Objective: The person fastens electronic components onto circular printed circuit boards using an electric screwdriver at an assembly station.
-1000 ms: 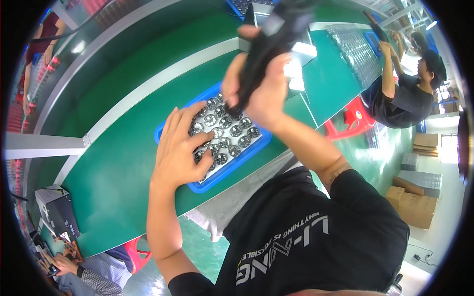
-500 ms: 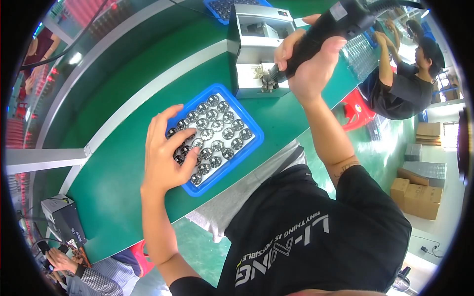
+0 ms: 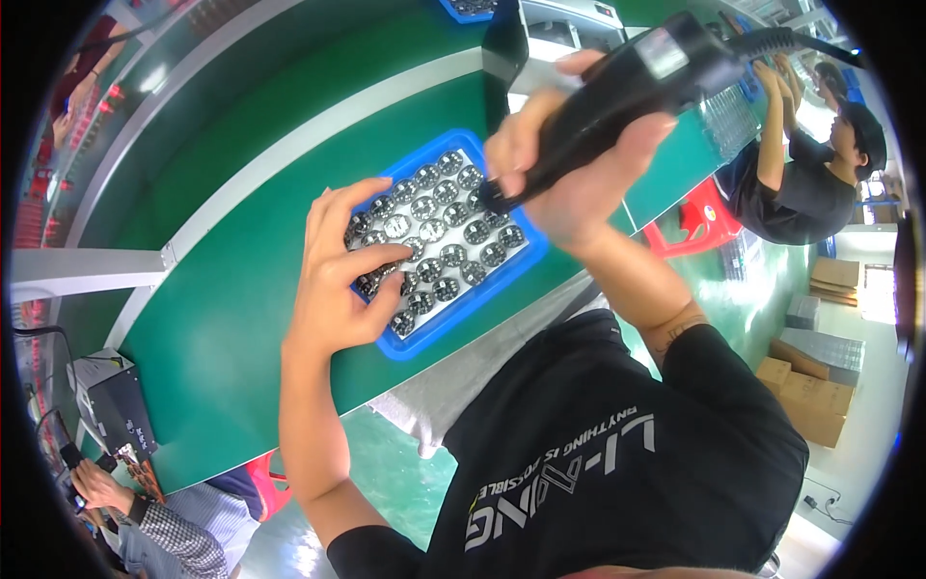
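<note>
My right hand is closed round a black corded electric screwdriver. The tool's tip reaches over the right part of a blue tray, close to the small parts there. In the tray, several round black-and-silver parts lie in rows on a white sheet. My left hand rests at the tray's left side, its thumb and index finger apart over the parts and its other fingers along the rim. Whether the left fingertips touch a part, I cannot tell.
A grey-and-black machine stands behind the tray on the green table. At the left end sits a dark box-shaped unit. A co-worker sits at the right near a red stool; another person's hand shows at lower left.
My right hand has brought the screwdriver down and left, from the machine to over the tray. My left thumb and index finger have drawn closer together. The view has shifted slightly.
</note>
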Tool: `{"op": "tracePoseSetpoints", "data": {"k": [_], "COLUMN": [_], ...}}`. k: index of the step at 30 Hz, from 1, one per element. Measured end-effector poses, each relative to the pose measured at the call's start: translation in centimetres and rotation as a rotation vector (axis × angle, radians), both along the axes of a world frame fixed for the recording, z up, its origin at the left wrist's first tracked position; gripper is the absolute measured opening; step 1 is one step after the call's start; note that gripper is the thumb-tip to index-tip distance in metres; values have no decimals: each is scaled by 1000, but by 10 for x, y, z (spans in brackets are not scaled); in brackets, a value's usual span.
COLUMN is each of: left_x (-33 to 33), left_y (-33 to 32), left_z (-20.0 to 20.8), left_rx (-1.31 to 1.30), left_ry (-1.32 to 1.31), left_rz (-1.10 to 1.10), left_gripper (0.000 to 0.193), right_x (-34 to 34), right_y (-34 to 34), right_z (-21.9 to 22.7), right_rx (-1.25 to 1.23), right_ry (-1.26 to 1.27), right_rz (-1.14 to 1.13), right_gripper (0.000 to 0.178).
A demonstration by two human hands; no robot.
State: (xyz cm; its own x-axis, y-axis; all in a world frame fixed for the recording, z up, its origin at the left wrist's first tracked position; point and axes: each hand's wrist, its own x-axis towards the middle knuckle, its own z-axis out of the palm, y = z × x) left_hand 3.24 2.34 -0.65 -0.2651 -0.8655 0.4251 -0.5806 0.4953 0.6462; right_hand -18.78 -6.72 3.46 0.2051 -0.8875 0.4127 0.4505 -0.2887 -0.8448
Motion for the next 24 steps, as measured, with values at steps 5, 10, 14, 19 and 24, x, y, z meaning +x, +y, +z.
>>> {"op": "tracePoseSetpoints", "data": {"k": [5, 10, 14, 19, 24], "left_x": [1, 2, 3, 4, 5], "left_y": [2, 5, 4, 5, 6], "left_z": [2, 0, -1, -2, -3], "left_rx": [23, 35, 33, 1, 26], "left_ry": [-102, -43, -37, -45, -77], "left_rz": [-16, -17, -23, -25, -16], "left_gripper": [25, 25, 25, 24, 22], "right_x": [42, 53, 55, 57, 67], "right_y": [17, 18, 19, 18, 15], "right_z": [-17, -26, -31, -36, -34], "right_rx": [-37, -39, -45, -73, -117], "right_ry": [77, 97, 112, 113, 98], "right_rz": [109, 159, 142, 188, 240], "right_gripper": [89, 88, 87, 84, 78]}}
